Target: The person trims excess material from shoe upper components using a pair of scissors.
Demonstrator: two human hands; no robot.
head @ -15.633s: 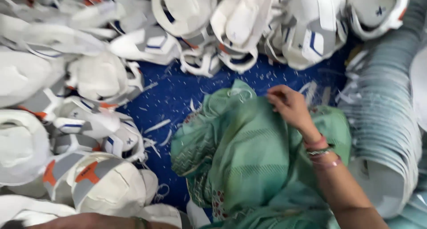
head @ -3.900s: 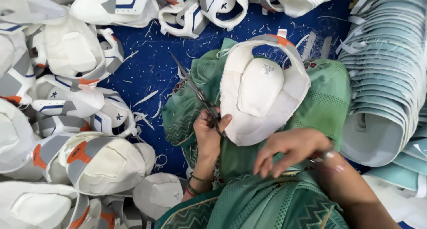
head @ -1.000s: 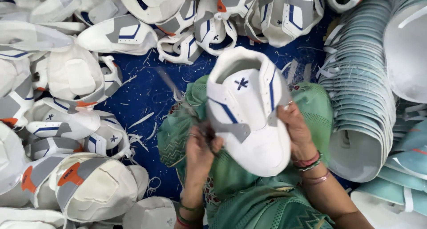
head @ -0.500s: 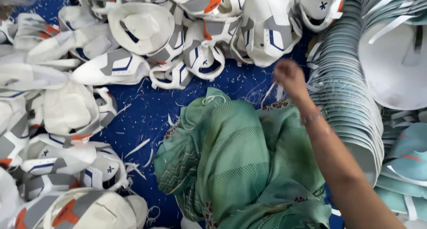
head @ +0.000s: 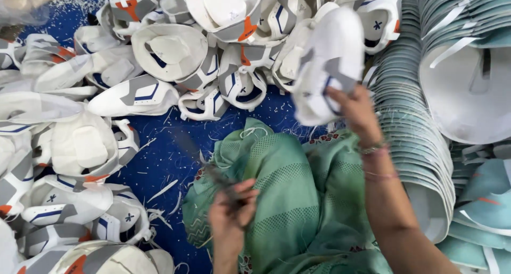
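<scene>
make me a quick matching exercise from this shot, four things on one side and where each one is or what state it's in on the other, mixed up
Things:
1. white shoe upper
2. scissors
3. stack of pale green pieces
4. green cloth

Places or states:
A. piled in a curved row along the right side
B. draped over the person's lap
C. held up in the right hand, blurred
D. gripped in the left hand, blurred, over the lap

Pairs: 1-C, 2-D, 3-A, 4-B
</scene>
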